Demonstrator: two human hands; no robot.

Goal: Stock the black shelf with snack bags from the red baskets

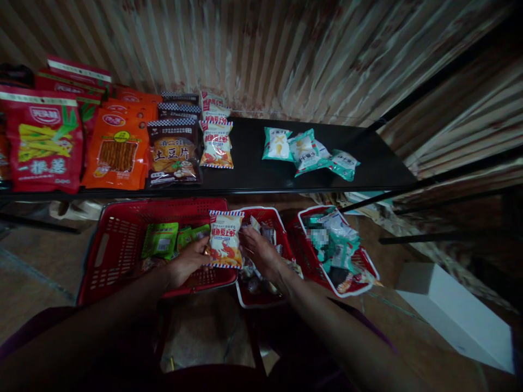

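A white snack bag with red lettering and striped edges [225, 239] is upright between my two hands, above the red baskets. My left hand [188, 264] grips its left edge, with the fingers partly behind it. At its right edge is my right hand [261, 251], its fingers close together against the bag. Two similar bags [217, 144] stand one behind the other on the black shelf [247, 171]. Beneath my hands are a large red basket [110, 267] holding green packets [161, 239] and a smaller white-rimmed basket [261, 305] of small packets.
Red bags [44, 141], orange bags [116, 147] and brown bags [174, 152] line the shelf's left. Teal-and-white bags [306, 152] lie farther right. A third basket [370, 267] holds teal packets. A white box [457, 316] rests on the floor at right.
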